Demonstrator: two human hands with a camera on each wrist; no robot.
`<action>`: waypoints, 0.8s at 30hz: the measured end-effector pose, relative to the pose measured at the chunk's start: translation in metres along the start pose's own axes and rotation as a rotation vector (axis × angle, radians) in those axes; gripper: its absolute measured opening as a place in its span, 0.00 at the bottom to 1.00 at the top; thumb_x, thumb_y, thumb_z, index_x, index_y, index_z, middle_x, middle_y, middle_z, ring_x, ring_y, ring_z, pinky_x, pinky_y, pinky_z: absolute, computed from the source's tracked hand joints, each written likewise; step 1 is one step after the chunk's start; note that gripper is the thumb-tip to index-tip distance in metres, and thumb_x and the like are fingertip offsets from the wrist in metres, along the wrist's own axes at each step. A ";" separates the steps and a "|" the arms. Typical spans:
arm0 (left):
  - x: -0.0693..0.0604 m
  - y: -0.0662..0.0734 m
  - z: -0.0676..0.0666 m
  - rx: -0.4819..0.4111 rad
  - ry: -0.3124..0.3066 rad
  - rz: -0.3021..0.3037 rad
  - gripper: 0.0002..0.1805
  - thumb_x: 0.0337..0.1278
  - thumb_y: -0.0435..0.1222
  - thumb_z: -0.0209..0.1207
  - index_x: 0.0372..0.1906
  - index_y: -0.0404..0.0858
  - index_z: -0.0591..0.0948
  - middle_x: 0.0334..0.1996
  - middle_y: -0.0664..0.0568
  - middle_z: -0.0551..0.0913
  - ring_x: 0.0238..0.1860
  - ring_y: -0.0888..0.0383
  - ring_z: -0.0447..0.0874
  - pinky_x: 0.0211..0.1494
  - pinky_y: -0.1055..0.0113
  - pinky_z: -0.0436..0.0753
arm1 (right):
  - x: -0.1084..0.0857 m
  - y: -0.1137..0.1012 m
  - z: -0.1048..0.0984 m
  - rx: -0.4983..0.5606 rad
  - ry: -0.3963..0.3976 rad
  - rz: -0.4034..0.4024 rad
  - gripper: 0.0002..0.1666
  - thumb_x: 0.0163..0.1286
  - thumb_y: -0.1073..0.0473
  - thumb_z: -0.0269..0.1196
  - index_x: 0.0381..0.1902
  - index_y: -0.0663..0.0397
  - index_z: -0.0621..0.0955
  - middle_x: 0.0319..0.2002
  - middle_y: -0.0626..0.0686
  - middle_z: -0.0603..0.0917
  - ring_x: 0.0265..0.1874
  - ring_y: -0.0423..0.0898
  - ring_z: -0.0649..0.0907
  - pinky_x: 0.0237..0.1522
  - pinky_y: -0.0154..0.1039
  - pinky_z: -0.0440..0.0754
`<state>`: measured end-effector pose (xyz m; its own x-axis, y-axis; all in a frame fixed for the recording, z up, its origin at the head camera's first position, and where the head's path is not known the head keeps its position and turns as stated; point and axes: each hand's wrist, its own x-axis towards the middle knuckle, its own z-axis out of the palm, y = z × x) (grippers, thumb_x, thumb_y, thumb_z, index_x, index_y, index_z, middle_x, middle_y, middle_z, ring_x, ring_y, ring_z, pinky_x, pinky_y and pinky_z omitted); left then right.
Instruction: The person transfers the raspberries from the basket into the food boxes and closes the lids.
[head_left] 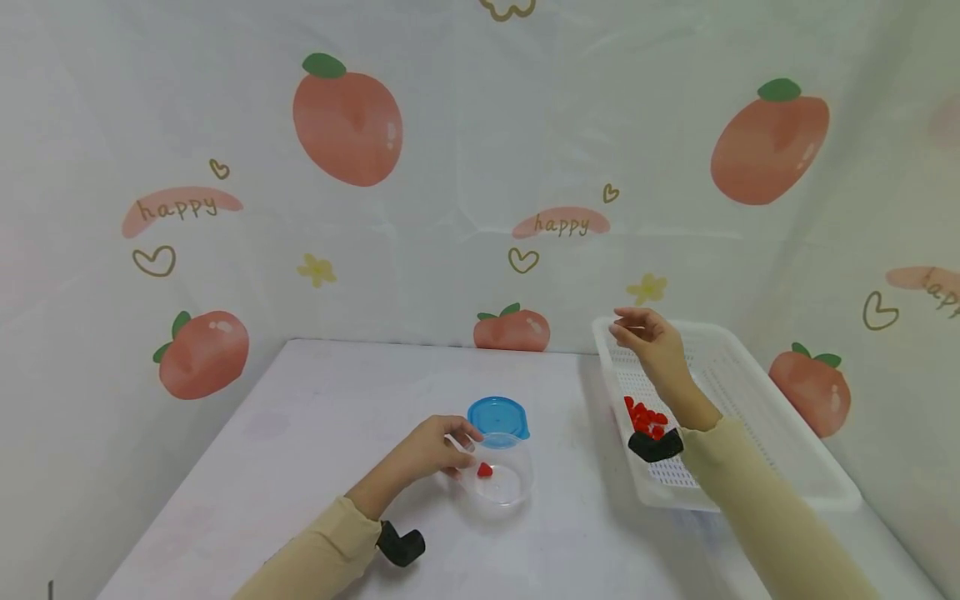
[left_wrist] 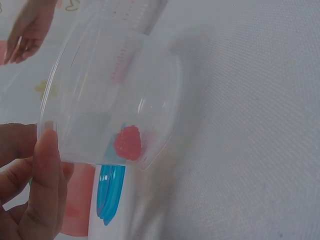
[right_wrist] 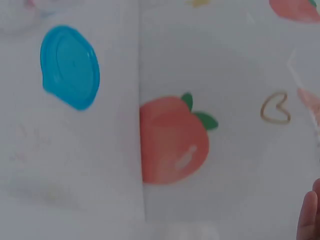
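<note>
The left hand (head_left: 435, 448) pinched the rim of the clear bowl (head_left: 507, 490), which held one red berry (head_left: 485, 470). Just beyond the bowl lay a blue lid (head_left: 497, 413). Right of the bowl, the right hand (head_left: 658, 350) hung, fingers loosely bent, near a white basket (head_left: 765, 417) of berries (head_left: 641, 412).

My sleeves (head_left: 318, 550) are beige, the near bowl (head_left: 519, 485) clear, its 1 berry (head_left: 485, 471) red, the far lid (head_left: 497, 415) blue, the right basket (head_left: 806, 467) white, the far backdrop (head_left: 465, 183) peach-fruit-printed.

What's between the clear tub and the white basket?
Bare tabletop, seen in the head view. The blue lid lies behind the clear tub, not between it and the white basket.
</note>
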<state>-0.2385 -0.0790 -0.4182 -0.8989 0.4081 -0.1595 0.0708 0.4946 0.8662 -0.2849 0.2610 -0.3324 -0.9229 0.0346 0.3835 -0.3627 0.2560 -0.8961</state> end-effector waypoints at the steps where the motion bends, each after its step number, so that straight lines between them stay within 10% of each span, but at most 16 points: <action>1: 0.000 0.000 0.000 0.000 0.001 -0.001 0.15 0.51 0.31 0.68 0.46 0.37 0.82 0.38 0.48 0.78 0.26 0.57 0.80 0.31 0.67 0.86 | 0.002 0.004 -0.004 -0.001 0.011 -0.004 0.10 0.68 0.58 0.63 0.46 0.42 0.79 0.37 0.37 0.79 0.37 0.31 0.81 0.42 0.21 0.80; 9: -0.002 0.003 0.001 0.001 0.013 -0.013 0.16 0.50 0.31 0.68 0.46 0.38 0.82 0.37 0.48 0.79 0.26 0.57 0.80 0.31 0.67 0.86 | 0.007 0.034 -0.038 -0.076 0.032 0.034 0.08 0.70 0.56 0.61 0.45 0.36 0.77 0.36 0.33 0.78 0.36 0.28 0.80 0.39 0.20 0.80; 17: -0.002 0.002 0.001 -0.009 0.003 0.011 0.16 0.50 0.29 0.67 0.46 0.35 0.82 0.38 0.47 0.79 0.26 0.57 0.79 0.30 0.67 0.86 | 0.001 0.058 -0.070 -0.226 -0.022 0.163 0.29 0.73 0.50 0.57 0.60 0.68 0.70 0.37 0.34 0.76 0.37 0.25 0.79 0.38 0.20 0.80; 24: -0.003 0.005 0.000 -0.012 0.002 0.008 0.16 0.50 0.29 0.67 0.46 0.35 0.82 0.38 0.46 0.79 0.26 0.57 0.79 0.31 0.66 0.86 | -0.005 0.065 -0.083 -0.269 -0.066 0.234 0.33 0.74 0.49 0.54 0.64 0.72 0.66 0.41 0.40 0.76 0.36 0.24 0.77 0.39 0.20 0.79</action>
<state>-0.2356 -0.0777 -0.4131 -0.8990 0.4107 -0.1519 0.0727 0.4821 0.8731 -0.2927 0.3580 -0.3741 -0.9865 0.0624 0.1514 -0.1013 0.4940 -0.8635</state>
